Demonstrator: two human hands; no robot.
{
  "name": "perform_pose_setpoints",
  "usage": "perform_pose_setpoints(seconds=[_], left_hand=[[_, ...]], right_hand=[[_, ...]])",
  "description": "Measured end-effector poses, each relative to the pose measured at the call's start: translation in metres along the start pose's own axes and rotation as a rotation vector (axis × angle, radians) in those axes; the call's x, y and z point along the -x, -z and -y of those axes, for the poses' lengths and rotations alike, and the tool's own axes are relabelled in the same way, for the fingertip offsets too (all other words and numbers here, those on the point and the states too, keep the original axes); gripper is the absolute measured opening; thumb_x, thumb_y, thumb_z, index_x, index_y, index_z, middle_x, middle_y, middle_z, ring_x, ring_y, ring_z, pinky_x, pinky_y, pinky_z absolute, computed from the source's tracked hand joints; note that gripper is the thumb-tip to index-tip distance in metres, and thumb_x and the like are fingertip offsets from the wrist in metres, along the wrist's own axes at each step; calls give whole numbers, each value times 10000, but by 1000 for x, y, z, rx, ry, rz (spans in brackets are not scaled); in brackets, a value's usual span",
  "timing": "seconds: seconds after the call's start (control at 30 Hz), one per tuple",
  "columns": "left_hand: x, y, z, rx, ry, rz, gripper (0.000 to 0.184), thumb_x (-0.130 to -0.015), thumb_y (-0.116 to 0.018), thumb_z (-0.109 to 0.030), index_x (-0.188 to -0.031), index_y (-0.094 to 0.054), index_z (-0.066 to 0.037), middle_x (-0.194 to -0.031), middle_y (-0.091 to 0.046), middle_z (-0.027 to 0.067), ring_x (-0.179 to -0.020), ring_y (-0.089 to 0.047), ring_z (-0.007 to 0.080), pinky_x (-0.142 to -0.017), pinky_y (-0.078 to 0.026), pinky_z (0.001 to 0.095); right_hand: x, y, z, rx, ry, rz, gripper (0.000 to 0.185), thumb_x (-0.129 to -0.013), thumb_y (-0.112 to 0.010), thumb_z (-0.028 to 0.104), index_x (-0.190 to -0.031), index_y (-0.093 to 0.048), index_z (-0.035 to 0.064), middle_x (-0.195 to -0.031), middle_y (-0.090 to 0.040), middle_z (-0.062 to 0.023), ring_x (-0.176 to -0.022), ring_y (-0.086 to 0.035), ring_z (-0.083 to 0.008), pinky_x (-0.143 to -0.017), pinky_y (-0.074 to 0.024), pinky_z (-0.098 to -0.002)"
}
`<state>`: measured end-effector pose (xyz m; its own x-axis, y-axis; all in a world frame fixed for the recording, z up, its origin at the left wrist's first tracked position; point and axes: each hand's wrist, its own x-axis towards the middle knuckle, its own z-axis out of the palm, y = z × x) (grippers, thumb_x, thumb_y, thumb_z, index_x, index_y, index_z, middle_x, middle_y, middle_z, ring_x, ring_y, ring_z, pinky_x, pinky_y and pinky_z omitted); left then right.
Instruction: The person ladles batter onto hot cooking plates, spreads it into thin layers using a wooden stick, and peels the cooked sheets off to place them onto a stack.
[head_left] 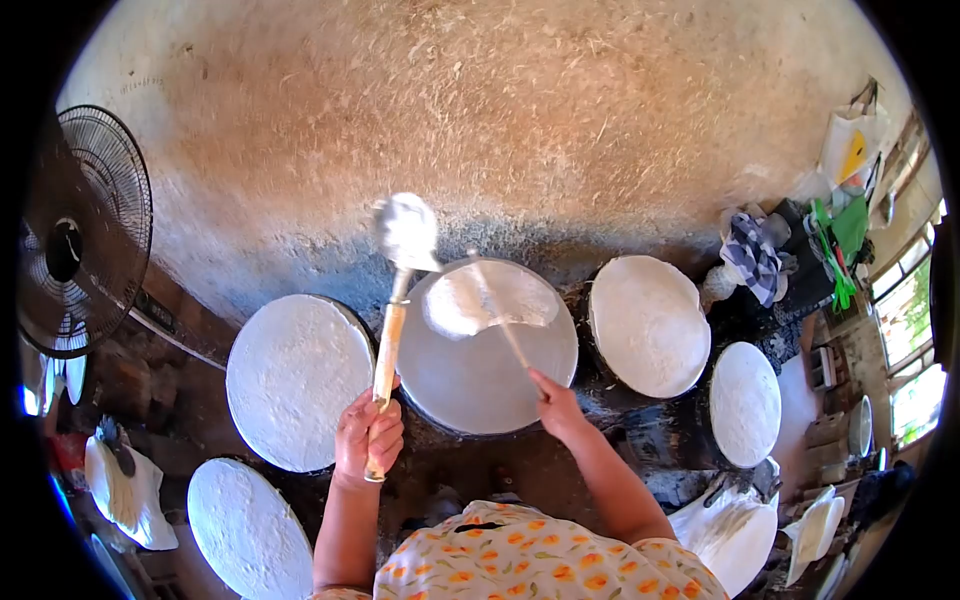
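Left hand grasping a ladle, right hand grasping a thin stick, middle pan beyond them.

Nearest is a flower-printed shirt, with a white-covered pan at lower left; the left fingers wrap the ladle's wooden handle, its white, blurred head raised beside the middle pan's far left edge, while the right fingers close on the stick's near end, the stick slanting over the pan and its white patch, whether touching I cannot tell; more white-covered round pans flank this one, one to the left and two to the right, with a fan far left and a stained wall behind.
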<state>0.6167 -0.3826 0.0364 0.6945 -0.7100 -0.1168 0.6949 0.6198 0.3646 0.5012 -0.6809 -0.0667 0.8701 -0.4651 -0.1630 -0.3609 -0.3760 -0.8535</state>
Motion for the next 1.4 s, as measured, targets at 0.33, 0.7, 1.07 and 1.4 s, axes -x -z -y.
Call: perform_pose_setpoints(seconds=[0.33, 0.7, 1.07, 1.4], left_hand=[[5, 2, 8, -613, -190, -279, 172, -944, -418, -88, -1071, -491, 2, -712, -470, 42, -427, -410, 73, -339, -350, 218], [23, 0, 16, -635, -197, -385, 118, -951, -413, -103, -879, -461, -24, -676, -465, 43, -407, -403, 83, -337, -354, 229], [38, -18, 35, -286, -227, -286, 311, -941, -444, -123, -1206, -424, 37, -679, -439, 30, -389, -373, 63, -307, -328, 216], [42, -37, 59, -463, -380, -462, 343, -941, -483, -171, -1223, -476, 24, -683, -433, 23, -397, -347, 53, -309, -333, 198]], right_hand=[[45, 33, -17, 151, 179, 180, 507, -761, -517, -37, -1240, -563, 124, -1065, -636, -187, -847, -657, -285, -744, -500, -305], [3, 52, 9, 121, 116, 421, 536, -763, -514, -37, -1279, -535, 108, -862, -649, -67, -677, -499, -93, -669, -442, -226], [-31, 54, -21, 125, 221, 444, 561, -737, -495, -31, -1270, -544, 136, -984, -663, -143, -698, -539, -148, -684, -444, -253], [-70, 54, -22, 26, 257, 338, 493, -771, -497, -9, -1232, -585, 143, -981, -682, -107, -740, -580, -118, -719, -463, -255]])
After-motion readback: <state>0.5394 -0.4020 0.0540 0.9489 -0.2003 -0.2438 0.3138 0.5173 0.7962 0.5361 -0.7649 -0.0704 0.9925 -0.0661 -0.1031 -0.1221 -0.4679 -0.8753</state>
